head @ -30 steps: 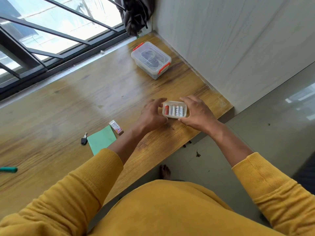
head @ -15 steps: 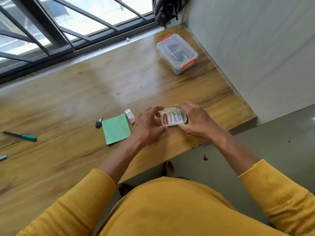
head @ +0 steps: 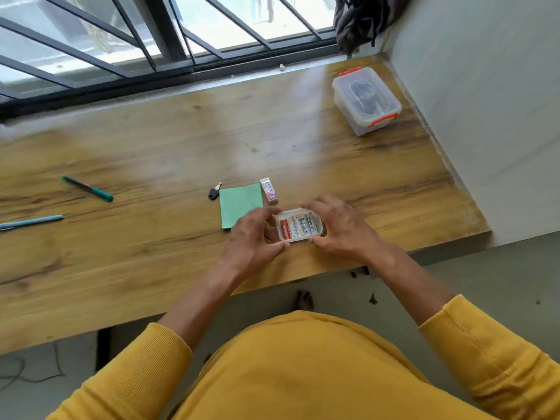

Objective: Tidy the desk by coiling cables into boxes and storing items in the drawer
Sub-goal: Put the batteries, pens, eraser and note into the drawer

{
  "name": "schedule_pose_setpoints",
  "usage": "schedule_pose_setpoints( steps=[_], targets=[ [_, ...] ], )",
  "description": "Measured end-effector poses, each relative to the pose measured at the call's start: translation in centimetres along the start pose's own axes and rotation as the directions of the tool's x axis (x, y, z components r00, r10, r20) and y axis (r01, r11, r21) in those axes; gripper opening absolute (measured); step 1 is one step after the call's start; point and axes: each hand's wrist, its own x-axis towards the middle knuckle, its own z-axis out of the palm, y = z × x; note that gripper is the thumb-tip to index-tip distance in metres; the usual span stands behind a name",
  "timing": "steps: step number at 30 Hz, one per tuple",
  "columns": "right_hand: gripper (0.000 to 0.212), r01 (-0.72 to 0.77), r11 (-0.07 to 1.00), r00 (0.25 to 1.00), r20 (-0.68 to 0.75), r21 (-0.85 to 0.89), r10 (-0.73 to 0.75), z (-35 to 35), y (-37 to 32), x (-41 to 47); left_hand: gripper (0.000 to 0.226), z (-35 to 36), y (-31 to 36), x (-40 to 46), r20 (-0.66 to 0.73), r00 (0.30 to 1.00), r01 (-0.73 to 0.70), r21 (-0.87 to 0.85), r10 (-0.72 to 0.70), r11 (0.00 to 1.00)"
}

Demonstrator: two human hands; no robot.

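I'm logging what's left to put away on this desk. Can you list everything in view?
battery case: 1, clear, batteries inside, near front edge, held
storage box: 1, clear, orange latches, lid on, far right corner
paper pad: 1, green, left of the case
eraser: 1, white, by the pad's right corner
key: 1, black head, left of pad
pens: 2, green and blue, far left
desk: 1, wooden, under window
left hand: grips case's left end
right hand: grips case's right end
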Motion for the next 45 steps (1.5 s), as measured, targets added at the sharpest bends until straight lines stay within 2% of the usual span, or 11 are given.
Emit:
schedule_pose_setpoints(
  steps=[12,22,26,29,31,32,34,36,37,41,45],
  targets=[
    [0.076,0.071,0.997,0.996,0.052,-0.003,-0.070,3.6,-6.8,0.0,0.075,-3.1,-4.2,-6.3,-0.079,0.990,0.109,-0.053,-0.113,0.993],
    [0.082,-0.003,1.000,1.000,-0.009,0.017,0.003,5.6,-9.8,-0.7,0.075,-3.9,-4.9,-8.5,-0.155,0.967,0.200,-0.022,-0.201,0.979],
    [0.076,-0.006,0.999,0.990,-0.140,0.041,0.012,6.0,-10.0,-2.3,0.053,-3.4,-3.8,-11.0,-0.295,0.927,0.216,-0.079,-0.230,0.973],
    [0.052,0.016,0.989,0.958,-0.287,0.148,0.028,6.9,-9.7,-4.2,0.020,-2.0,-2.6,-13.0,-0.290,0.902,0.243,-0.269,-0.319,0.932],
    [0.033,-0.016,0.948,0.950,-0.292,0.318,0.114,7.5,-9.7,-5.8,0.002,-0.5,-2.0,-14.0,-0.170,0.886,0.287,-0.529,-0.431,0.799],
    [0.026,-0.051,0.909,0.952,-0.256,0.414,0.170,7.8,-9.7,-6.5,0.005,0.3,-1.7,-14.5,-0.061,0.866,0.325,-0.686,-0.497,0.651],
    [0.018,-0.136,0.778,0.948,-0.147,0.614,0.282,8.8,-9.2,-7.8,0.010,1.5,-1.3,-15.2,0.233,0.797,0.400,-0.895,-0.557,0.198],
    [0.018,-0.247,0.581,0.927,0.014,0.775,0.375,10.1,-8.4,-8.8,0.016,2.7,-1.7,-15.7,0.463,0.706,0.402,-0.885,-0.536,-0.235],
    [0.018,-0.302,0.481,0.907,0.093,0.823,0.411,10.8,-7.9,-9.2,0.021,3.5,-2.3,-15.8,0.525,0.664,0.382,-0.851,-0.533,-0.361],
    [0.018,-0.474,-0.004,0.761,0.411,0.881,0.502,13.6,-5.5,-10.0,0.033,6.6,-3.5,-15.9,0.591,0.551,0.305,-0.799,-0.589,-0.517],
    [0.028,-0.425,-0.391,0.635,0.576,0.817,0.514,15.7,-3.3,-9.2,0.058,8.2,-4.2,-14.7,0.601,0.507,0.191,-0.778,-0.618,-0.599]
  ],
)
